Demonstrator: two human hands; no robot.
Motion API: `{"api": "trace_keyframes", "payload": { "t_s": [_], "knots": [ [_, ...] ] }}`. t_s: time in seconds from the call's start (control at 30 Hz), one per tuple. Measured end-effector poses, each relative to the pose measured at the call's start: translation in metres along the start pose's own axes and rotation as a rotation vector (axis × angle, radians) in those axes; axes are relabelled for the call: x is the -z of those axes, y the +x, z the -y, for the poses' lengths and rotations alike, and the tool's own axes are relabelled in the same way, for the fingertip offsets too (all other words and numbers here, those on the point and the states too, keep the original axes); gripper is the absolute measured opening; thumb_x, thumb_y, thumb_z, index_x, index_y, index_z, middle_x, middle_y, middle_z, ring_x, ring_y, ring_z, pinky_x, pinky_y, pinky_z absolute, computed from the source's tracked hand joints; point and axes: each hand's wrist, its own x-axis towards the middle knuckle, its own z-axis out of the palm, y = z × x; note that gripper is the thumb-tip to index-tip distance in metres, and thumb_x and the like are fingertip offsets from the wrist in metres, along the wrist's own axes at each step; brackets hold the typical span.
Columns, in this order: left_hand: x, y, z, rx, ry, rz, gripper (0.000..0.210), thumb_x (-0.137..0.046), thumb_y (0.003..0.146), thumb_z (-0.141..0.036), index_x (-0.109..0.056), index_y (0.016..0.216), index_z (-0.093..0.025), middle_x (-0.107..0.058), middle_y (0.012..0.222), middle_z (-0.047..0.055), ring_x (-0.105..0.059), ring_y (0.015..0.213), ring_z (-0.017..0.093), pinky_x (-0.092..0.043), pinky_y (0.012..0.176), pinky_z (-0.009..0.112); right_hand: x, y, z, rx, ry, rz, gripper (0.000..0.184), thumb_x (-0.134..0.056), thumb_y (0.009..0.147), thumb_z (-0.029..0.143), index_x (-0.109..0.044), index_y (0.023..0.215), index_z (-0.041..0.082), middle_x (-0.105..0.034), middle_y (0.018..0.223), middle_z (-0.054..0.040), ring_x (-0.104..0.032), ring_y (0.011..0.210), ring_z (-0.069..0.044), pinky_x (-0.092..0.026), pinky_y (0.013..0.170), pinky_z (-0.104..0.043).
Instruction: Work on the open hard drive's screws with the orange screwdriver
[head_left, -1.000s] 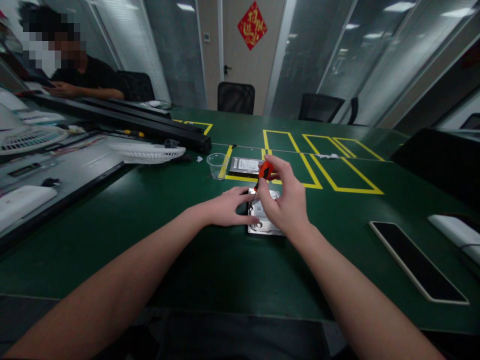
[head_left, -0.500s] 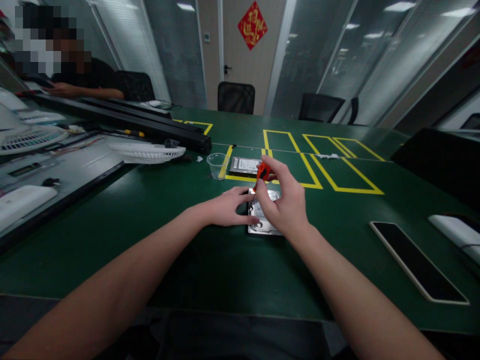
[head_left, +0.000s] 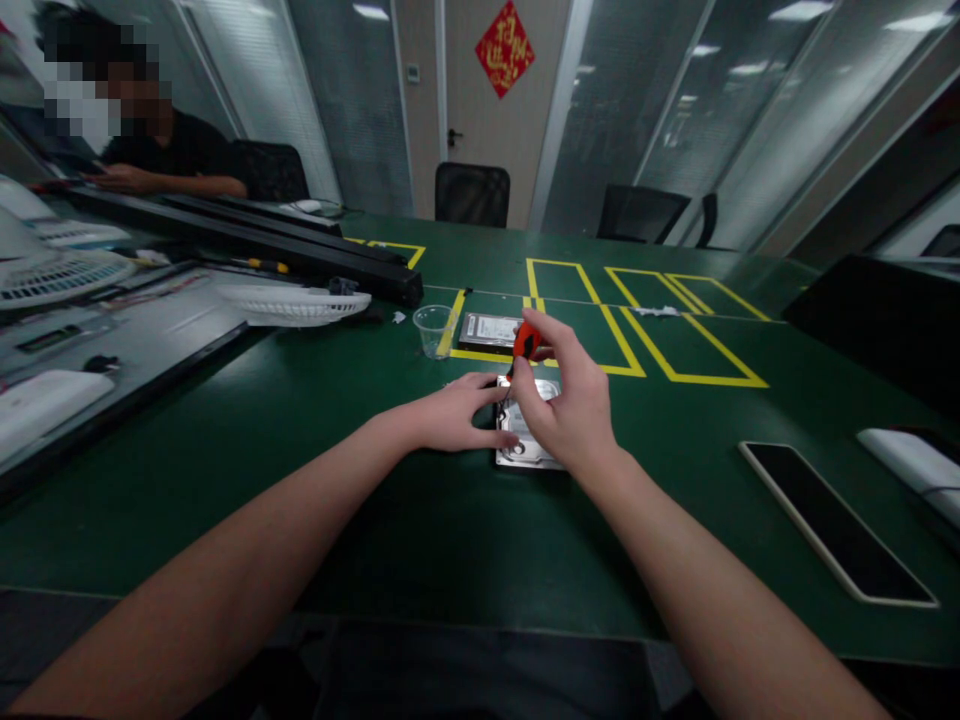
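A silver hard drive (head_left: 534, 455) lies flat on the green table in front of me. My left hand (head_left: 457, 415) grips its left side, thumb over the lower part of the cover and fingers at the upper left corner. In my right hand (head_left: 574, 400) is a red and black screwdriver (head_left: 526, 342), held upright between thumb and fingers over the drive's upper left corner. Its tip is too small to make out, and my right hand hides part of the drive's right side. Just beyond lies a second hard drive (head_left: 487, 331), label up.
A clear plastic cup (head_left: 433, 332) stands left of the second drive. To the left are a white fan grille (head_left: 296, 305), long black bars (head_left: 300, 250) and a large panel (head_left: 172, 345). A phone (head_left: 836, 520) lies at right. Another person (head_left: 180, 150) sits at far left.
Both hands, the screwdriver and the drive stay practically in place. The person at far left has shifted their head slightly.
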Motion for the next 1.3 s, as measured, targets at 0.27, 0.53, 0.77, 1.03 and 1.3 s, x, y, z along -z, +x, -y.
{"api": "trace_keyframes", "payload": {
  "t_s": [0.27,0.53,0.77,1.03,1.3],
  "knots": [
    [0.0001,0.0005,-0.0027,0.029,0.022,0.009,0.102,-0.085,0.11,-0.093,-0.071,0.186,-0.028,-0.051,0.206,0.022,-0.044,0.194,0.056,-0.038,0.16,0.077,0.0021,0.0011,-0.0028,-0.009,-0.045,-0.044,0.048,-0.076,0.12,0.023,-0.074,0.167,0.033,-0.086,0.14,-0.0097,-0.086,0.12,-0.03,-0.08,0.106,-0.051],
    [-0.0004,-0.0002,0.0002,-0.014,0.022,-0.001,0.1,-0.084,0.112,-0.094,-0.067,0.19,-0.033,-0.056,0.203,0.018,-0.048,0.192,0.054,-0.041,0.159,0.076,-0.0006,-0.0021,-0.004,-0.004,-0.02,-0.002,0.06,-0.078,0.119,0.025,-0.068,0.177,0.035,-0.087,0.156,-0.0123,-0.088,0.132,-0.035,-0.081,0.113,-0.058],
    [-0.0013,0.0004,0.001,-0.003,0.036,-0.004,0.102,-0.082,0.11,-0.097,-0.071,0.185,-0.029,-0.055,0.203,0.021,-0.048,0.192,0.054,-0.041,0.159,0.075,-0.0005,0.0002,-0.0014,-0.015,-0.046,-0.036,0.053,-0.072,0.119,0.02,-0.072,0.171,0.034,-0.086,0.146,-0.0107,-0.086,0.124,-0.031,-0.08,0.109,-0.055],
    [0.0007,-0.0002,-0.0017,-0.007,0.02,0.001,0.101,-0.086,0.111,-0.092,-0.065,0.192,-0.035,-0.053,0.206,0.017,-0.047,0.192,0.054,-0.041,0.159,0.076,-0.0009,-0.0025,-0.0014,-0.008,-0.024,0.0,0.058,-0.073,0.119,0.025,-0.066,0.176,0.033,-0.086,0.155,-0.0129,-0.087,0.133,-0.034,-0.08,0.113,-0.056],
    [0.0004,-0.0018,0.0001,0.007,0.016,0.003,0.103,-0.083,0.111,-0.096,-0.068,0.189,-0.03,-0.052,0.206,0.021,-0.046,0.193,0.055,-0.04,0.159,0.077,0.0006,0.0,0.0003,-0.023,-0.044,-0.026,0.051,-0.07,0.119,0.022,-0.071,0.17,0.032,-0.087,0.145,-0.0112,-0.086,0.124,-0.032,-0.079,0.109,-0.055]
  ]
}}
